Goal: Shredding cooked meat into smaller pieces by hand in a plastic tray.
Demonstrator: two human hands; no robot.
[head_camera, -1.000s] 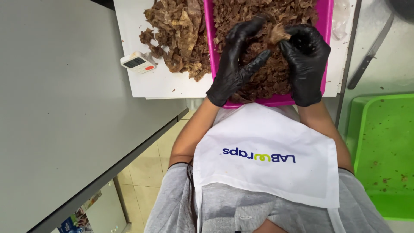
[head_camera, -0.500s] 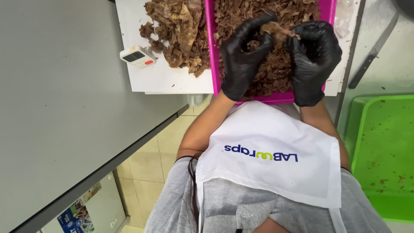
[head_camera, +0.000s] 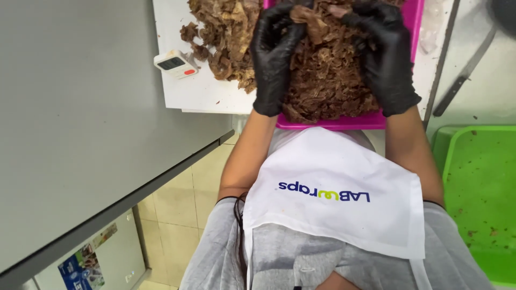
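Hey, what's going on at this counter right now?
A person in black gloves works a heap of shredded brown meat in a pink tray. The left hand and right hand both pinch a strip at the top of the heap. More scraps lie on the white board beside a small timer. A green tray sits to the right.

Bare grey worktop [head_camera: 80, 134] lies open to the left. A small white digital timer [head_camera: 175, 63] and a loose heap of brown shredded meat [head_camera: 226, 37] block the white cutting board [head_camera: 199, 94]; a long dark-handled knife [head_camera: 465, 75] lies right, above the green plastic tray [head_camera: 484, 204].
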